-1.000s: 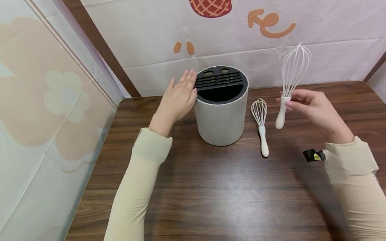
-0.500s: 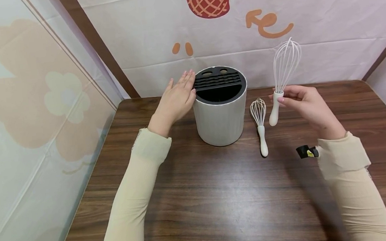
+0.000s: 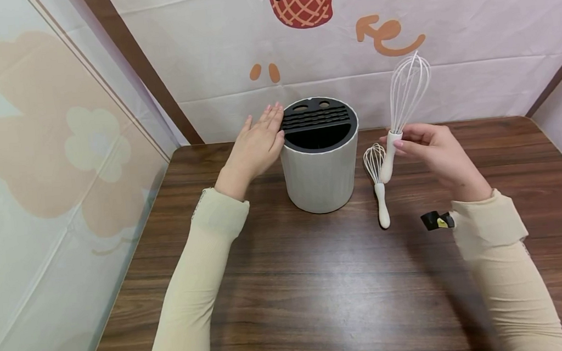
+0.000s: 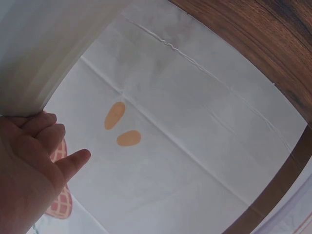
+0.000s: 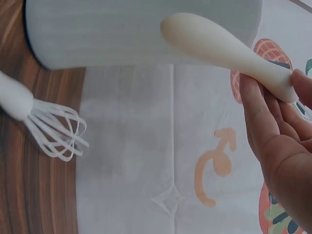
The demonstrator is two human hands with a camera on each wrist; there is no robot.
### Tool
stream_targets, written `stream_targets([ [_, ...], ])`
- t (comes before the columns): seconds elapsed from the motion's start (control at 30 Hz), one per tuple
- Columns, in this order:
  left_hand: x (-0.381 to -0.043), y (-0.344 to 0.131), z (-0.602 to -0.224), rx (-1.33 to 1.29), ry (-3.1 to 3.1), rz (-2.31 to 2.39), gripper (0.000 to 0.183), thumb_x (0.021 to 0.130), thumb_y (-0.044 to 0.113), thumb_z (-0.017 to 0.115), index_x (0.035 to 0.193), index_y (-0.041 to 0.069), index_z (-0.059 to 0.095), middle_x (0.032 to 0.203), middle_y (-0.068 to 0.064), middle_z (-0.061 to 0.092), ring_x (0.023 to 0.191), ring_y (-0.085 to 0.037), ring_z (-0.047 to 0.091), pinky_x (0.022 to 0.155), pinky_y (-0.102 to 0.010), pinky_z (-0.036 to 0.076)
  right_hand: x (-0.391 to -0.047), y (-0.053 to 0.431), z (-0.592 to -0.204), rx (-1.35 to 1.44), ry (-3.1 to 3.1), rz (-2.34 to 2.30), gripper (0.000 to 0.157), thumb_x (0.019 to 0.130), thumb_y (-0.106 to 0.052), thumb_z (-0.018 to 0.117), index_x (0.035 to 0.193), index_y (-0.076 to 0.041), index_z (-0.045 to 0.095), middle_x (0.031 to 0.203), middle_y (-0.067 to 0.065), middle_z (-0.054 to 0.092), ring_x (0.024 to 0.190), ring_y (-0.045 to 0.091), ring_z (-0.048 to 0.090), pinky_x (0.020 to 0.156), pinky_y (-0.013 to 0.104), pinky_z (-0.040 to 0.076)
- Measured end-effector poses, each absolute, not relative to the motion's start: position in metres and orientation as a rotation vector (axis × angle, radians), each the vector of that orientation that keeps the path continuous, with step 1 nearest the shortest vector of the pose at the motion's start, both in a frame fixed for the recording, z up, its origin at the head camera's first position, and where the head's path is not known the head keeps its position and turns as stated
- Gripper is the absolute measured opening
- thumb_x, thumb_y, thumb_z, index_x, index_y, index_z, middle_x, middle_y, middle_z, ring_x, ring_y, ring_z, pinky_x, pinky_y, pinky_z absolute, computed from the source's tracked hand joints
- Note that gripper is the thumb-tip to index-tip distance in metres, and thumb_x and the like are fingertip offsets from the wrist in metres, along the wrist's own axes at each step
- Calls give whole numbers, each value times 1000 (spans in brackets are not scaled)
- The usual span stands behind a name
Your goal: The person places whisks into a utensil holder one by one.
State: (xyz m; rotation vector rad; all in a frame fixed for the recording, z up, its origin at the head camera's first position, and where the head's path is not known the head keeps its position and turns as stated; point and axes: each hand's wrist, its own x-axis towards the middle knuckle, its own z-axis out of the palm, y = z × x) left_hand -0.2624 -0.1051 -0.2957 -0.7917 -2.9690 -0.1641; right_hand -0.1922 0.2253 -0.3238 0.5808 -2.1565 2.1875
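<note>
A whitish round utensil holder (image 3: 322,180) with a black slotted lid (image 3: 320,118) stands toward the back of the table. My left hand (image 3: 255,149) rests on its left side at the rim, fingers straight. With thumb and fingers, my right hand (image 3: 432,150) pinches the upper handle of a large white whisk (image 3: 406,99), wires pointing up and handle end down. In the right wrist view the whisk handle (image 5: 214,44) crosses in front of the holder. A smaller whisk (image 3: 380,189) lies on the table just right of the holder; the large whisk's handle end overlaps it in the head view.
The dark wooden table (image 3: 295,295) meets a white printed cloth (image 3: 221,48) at its back edge. Another cloth with a flower print (image 3: 50,133) hangs along the left side. A small black object (image 3: 437,220) sits by the right cuff.
My right hand has carried the large whisk leftward toward the holder and slightly up. The left hand stays at the holder's side, and the small whisk lies where it was.
</note>
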Motion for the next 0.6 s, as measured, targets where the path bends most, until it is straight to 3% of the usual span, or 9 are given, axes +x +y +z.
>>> stream_targets([
  [0.6, -262, -106, -297, -794, -2966, -198, 56, 102, 35, 16, 152, 10, 11, 157, -1, 8, 143, -12, 4, 115, -43, 1, -193, 199, -310, 660, -2052, 2374, 21, 92, 1, 57, 110, 9, 63, 102, 9, 70, 98, 16, 64, 85, 24, 50],
])
